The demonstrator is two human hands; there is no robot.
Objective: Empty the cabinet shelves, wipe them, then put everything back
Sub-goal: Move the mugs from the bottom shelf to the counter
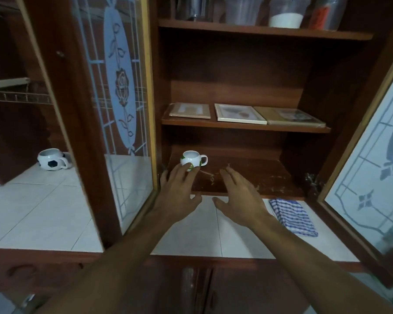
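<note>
mug (pixel 191 160): small, white w/ green ball print, upright on bottom shelf (pixel 259 177), left side, handle pointing right.
L hand (pixel 177 189): fingers straight, tips at mug's front; nothing held, contact unclear.
R hand (pixel 238 193): open, over shelf front, apart from mug.
handling: prob. ceramic, so light, stiff, glaze slick, chips if knocked. Take by handle or wrap round body.
cloth (pixel 293 216): striped, on counter near R hand.
writing: none legible; red label on top-shelf tub (pixel 327 14) too blurred.
</note>
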